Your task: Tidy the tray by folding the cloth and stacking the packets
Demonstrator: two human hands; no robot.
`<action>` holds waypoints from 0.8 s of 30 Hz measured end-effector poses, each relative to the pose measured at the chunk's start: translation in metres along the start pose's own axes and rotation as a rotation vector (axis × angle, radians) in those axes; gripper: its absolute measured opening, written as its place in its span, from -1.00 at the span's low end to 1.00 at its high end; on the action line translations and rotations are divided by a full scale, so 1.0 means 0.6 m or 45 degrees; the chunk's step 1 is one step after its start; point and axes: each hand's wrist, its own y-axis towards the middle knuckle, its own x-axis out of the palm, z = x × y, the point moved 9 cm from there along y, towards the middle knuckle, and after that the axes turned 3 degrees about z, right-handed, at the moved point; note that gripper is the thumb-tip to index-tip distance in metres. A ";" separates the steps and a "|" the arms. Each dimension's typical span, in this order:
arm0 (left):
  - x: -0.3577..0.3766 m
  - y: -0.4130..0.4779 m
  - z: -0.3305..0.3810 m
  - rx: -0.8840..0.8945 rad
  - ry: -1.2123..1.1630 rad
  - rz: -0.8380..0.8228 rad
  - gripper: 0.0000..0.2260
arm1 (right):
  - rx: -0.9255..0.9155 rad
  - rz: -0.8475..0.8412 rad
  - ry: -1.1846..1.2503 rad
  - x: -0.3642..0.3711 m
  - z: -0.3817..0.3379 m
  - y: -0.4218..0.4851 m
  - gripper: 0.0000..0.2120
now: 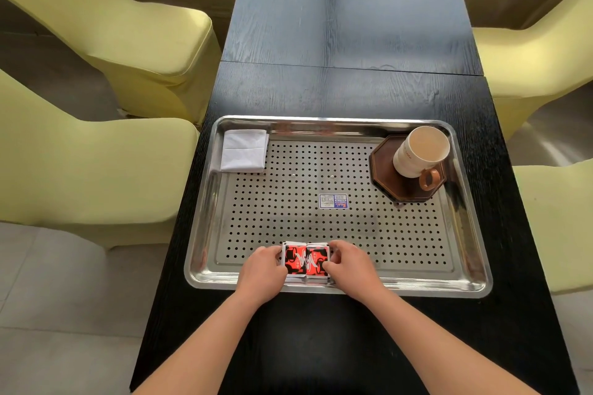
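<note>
head view: both hands, left [263, 269] and right [348, 263], pinched the packets [306, 261] by their sides; light, slippery foil, best squared edgewise.

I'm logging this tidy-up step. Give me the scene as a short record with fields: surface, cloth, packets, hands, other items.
surface: steel perforated tray on a black table
cloth: white cloth, folded, far-left corner of tray
packets: red-and-black packets, stacked at the tray's near edge
hands: left hand and right hand hold the stack's sides
other items: mug on a brown coaster, far-right corner
</note>
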 end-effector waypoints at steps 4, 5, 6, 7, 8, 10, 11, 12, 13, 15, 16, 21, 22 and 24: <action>-0.001 -0.003 0.003 0.002 0.001 -0.016 -0.81 | 0.029 0.032 0.002 -0.002 0.006 -0.002 -0.69; 0.000 -0.004 0.004 -0.002 0.009 -0.027 -0.82 | 0.035 0.034 -0.006 -0.001 0.007 -0.002 -0.73; 0.000 -0.006 0.006 -0.003 0.010 -0.035 -0.84 | 0.031 0.036 -0.014 -0.001 0.006 -0.002 -0.78; 0.000 -0.007 0.007 -0.007 0.015 -0.045 -0.85 | 0.028 0.031 -0.024 0.000 0.004 -0.002 -0.82; -0.001 -0.008 0.008 -0.007 0.014 -0.043 -0.86 | 0.020 0.028 -0.032 0.001 0.002 -0.002 -0.85; -0.002 -0.010 0.010 -0.007 0.009 -0.041 -0.86 | 0.021 0.018 -0.030 0.002 0.000 -0.003 -0.88; -0.003 -0.010 0.011 -0.005 -0.001 -0.044 -0.84 | 0.032 0.015 -0.019 0.001 0.001 -0.003 -0.90; -0.004 -0.010 0.011 0.000 -0.014 -0.045 -0.81 | 0.036 0.016 -0.008 0.000 0.002 -0.004 -0.92; -0.005 -0.011 0.011 -0.002 -0.021 -0.052 -0.78 | 0.048 0.013 0.000 -0.001 0.001 -0.005 -0.92; -0.008 -0.010 0.009 -0.003 -0.036 -0.051 -0.71 | 0.066 0.024 0.022 -0.003 0.001 -0.007 -0.82; -0.008 -0.010 0.006 -0.005 -0.046 -0.043 -0.68 | 0.067 0.036 0.032 -0.004 0.002 -0.007 -0.76; -0.027 -0.014 0.005 -0.010 -0.063 -0.025 -0.61 | 0.101 0.015 0.042 -0.009 -0.006 -0.016 -0.58; -0.028 -0.015 0.003 0.003 -0.064 -0.017 -0.60 | 0.105 0.005 0.043 -0.008 -0.007 -0.017 -0.56; -0.041 -0.014 0.005 0.021 -0.050 0.024 -0.55 | 0.106 0.047 0.056 -0.015 -0.014 -0.016 -0.54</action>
